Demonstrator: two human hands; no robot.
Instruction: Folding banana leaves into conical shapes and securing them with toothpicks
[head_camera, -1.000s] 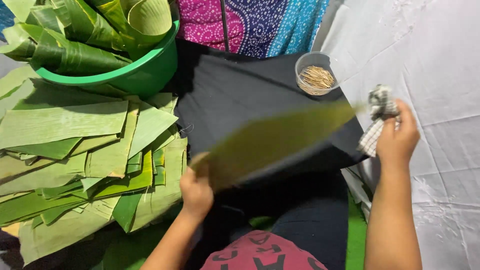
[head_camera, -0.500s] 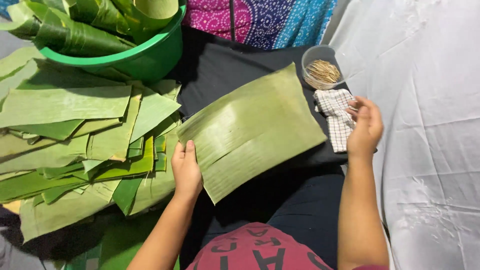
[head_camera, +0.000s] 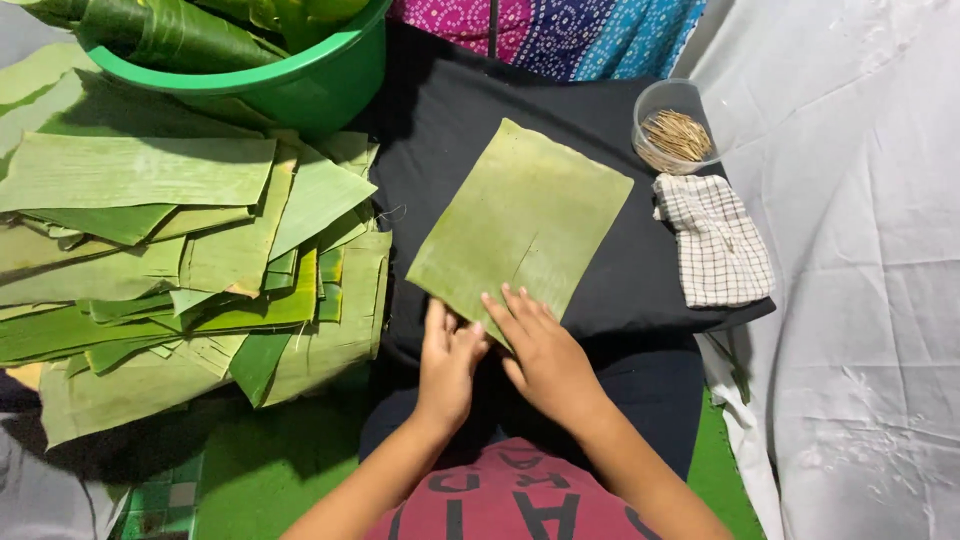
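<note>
— I'm seeing the green tub (head_camera: 300, 85) cut off by the top edge.

— And my right hand (head_camera: 545, 355) hides the banana leaf's (head_camera: 520, 220) near corner; the sticks (head_camera: 678, 135) are too small to count.

Soft, even light; sharp focus

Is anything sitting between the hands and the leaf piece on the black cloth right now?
Nothing visible. The left hand and right hand both rest on the near edge of the banana leaf piece. The checked cloth and the cup of sticks lie off to its right, apart from it.
</note>
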